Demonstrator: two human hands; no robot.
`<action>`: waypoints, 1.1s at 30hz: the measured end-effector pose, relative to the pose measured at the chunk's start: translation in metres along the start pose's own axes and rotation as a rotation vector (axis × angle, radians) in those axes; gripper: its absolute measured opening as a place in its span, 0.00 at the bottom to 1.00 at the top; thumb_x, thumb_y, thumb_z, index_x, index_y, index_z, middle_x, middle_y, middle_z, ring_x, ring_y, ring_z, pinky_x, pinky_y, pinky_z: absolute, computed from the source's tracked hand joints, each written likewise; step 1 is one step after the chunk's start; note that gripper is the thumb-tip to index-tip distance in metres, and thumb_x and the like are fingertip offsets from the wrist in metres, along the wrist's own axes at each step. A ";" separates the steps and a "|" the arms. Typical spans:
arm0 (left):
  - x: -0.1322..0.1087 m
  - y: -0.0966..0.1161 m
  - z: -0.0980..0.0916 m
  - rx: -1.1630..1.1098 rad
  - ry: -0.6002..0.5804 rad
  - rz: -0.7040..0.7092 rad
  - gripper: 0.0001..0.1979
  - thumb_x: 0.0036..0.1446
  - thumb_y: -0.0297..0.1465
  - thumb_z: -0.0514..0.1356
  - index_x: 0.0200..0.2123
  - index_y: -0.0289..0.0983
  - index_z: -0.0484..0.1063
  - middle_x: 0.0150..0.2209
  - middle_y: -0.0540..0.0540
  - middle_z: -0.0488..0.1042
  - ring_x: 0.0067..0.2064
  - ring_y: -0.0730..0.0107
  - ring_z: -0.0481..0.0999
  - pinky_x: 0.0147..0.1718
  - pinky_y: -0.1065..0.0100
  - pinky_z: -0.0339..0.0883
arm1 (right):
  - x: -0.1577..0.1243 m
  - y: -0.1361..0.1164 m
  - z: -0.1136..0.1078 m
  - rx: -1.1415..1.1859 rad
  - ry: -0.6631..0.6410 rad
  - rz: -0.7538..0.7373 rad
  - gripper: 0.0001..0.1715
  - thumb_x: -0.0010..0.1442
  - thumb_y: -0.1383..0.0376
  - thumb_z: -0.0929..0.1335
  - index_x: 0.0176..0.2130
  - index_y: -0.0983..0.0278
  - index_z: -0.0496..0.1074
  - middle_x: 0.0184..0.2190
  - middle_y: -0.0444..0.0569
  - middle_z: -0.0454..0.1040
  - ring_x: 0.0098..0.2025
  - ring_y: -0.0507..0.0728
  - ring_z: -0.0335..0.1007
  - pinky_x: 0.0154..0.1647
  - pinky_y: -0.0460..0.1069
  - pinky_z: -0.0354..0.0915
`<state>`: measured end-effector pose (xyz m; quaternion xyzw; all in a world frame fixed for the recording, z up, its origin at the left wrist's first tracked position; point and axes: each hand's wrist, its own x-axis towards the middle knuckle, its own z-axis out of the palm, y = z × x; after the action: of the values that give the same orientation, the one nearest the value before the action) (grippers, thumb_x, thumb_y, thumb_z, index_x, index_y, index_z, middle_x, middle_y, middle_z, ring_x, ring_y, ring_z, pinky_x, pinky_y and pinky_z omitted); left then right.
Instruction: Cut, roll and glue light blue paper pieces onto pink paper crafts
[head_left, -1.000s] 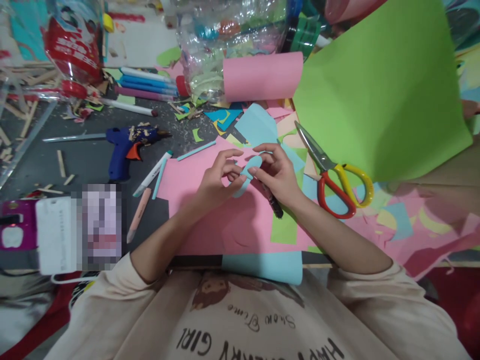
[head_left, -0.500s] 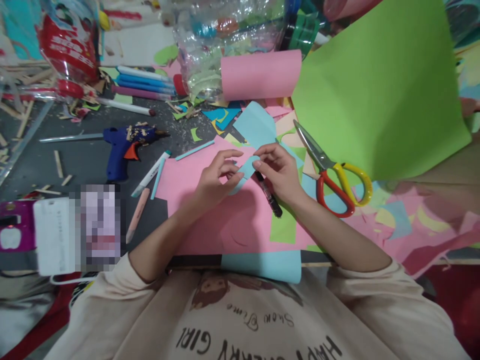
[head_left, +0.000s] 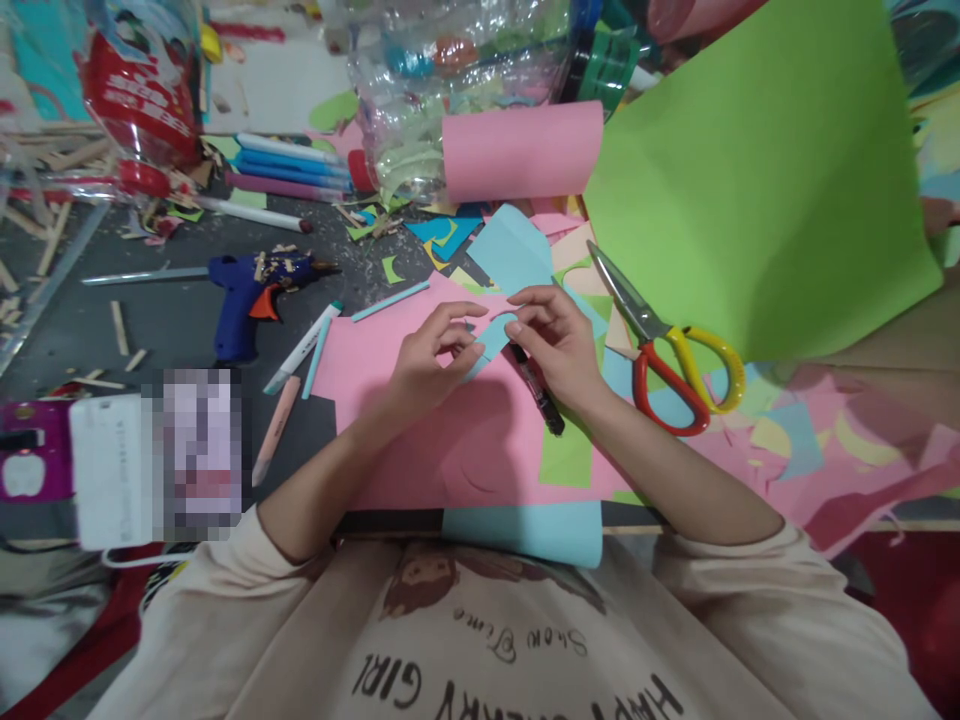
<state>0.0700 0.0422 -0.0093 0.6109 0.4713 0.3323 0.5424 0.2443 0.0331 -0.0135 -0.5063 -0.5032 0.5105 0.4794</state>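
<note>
A small light blue piece of paper (head_left: pixel 495 338) is pinched between both hands above a pink paper sheet (head_left: pixel 420 440). My left hand (head_left: pixel 435 355) grips its lower left end between thumb and fingers. The thumb of my right hand (head_left: pixel 559 340) presses on its upper right end, with fingers behind it. Beneath the right hand lies a black marker (head_left: pixel 541 395), its upper end near the blue paper. Scissors (head_left: pixel 660 340) with red and yellow handles rest open to the right, partly on a large green sheet (head_left: pixel 765 180).
A blue glue gun (head_left: pixel 240 300) lies at left, near a green-capped marker (head_left: pixel 304 350) and a peach marker (head_left: pixel 276 430). Behind the hands stand clear plastic bottles (head_left: pixel 420 110) and a pink paper roll (head_left: pixel 523 150). Paper scraps surround the scissors. A white device (head_left: pixel 111 470) sits front left.
The blue paper has shifted and tilted slightly between my fingers. My right fingers have lifted or spread a little; both hands stay in nearly the same place.
</note>
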 end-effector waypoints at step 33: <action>-0.001 0.000 0.001 -0.130 -0.008 -0.142 0.25 0.51 0.35 0.62 0.53 0.40 0.67 0.26 0.54 0.76 0.27 0.72 0.77 0.28 0.71 0.66 | -0.003 0.004 0.002 -0.030 0.083 -0.113 0.18 0.58 0.48 0.70 0.41 0.57 0.68 0.25 0.38 0.67 0.25 0.49 0.64 0.26 0.47 0.63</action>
<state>0.0710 0.0411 -0.0095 0.5407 0.4887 0.3207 0.6049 0.2422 0.0297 -0.0172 -0.5051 -0.5183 0.4534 0.5202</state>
